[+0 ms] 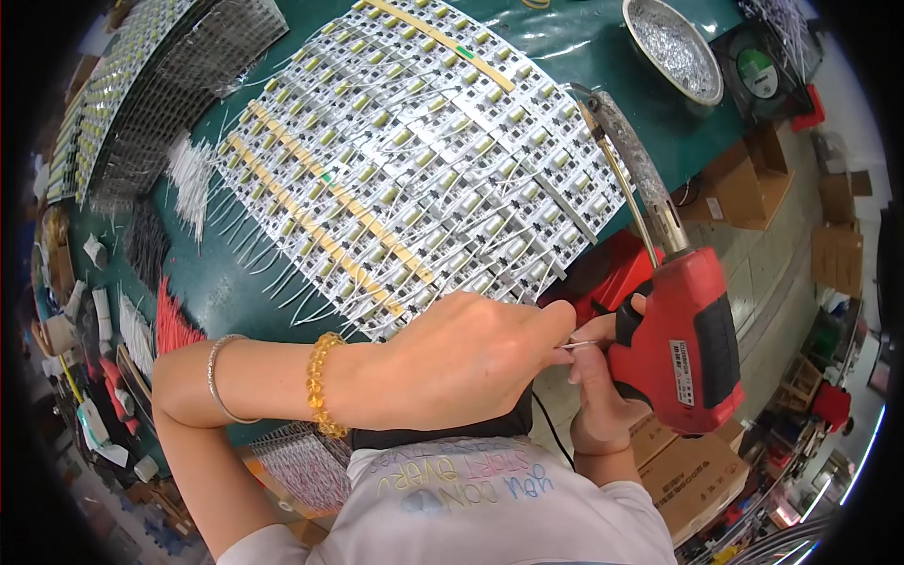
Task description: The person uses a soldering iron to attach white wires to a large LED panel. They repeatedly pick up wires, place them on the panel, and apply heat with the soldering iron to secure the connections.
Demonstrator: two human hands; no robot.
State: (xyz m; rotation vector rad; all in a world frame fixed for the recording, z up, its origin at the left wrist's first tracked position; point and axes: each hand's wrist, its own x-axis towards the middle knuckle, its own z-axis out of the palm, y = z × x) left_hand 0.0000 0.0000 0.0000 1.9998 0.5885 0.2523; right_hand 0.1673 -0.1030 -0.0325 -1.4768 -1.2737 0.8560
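My left hand (471, 353) reaches across from the left, its fingertips pinched on a thin white wire (576, 345). My right hand (603, 405) grips a red soldering gun (692, 330) with black parts, and its thumb and finger also meet the wire beside the left fingertips. The gun's metal barrel points up and away, with a thin brass-coloured tube alongside it. Just beyond my hands lies a broad panel of small white circuit boards (377, 174). Rows of yellowish components cover it, many short white wires stick out from it, and tan strips lie across it.
A round metal dish (676, 52) of silvery bits sits far right on the green table (527, 33), beside a black fan (756, 71). Stacked board panels (155, 89) rise at far left. Bundles of white wires (191, 179) and red wires (176, 315) lie left. Cardboard boxes (692, 471) stand on the right.
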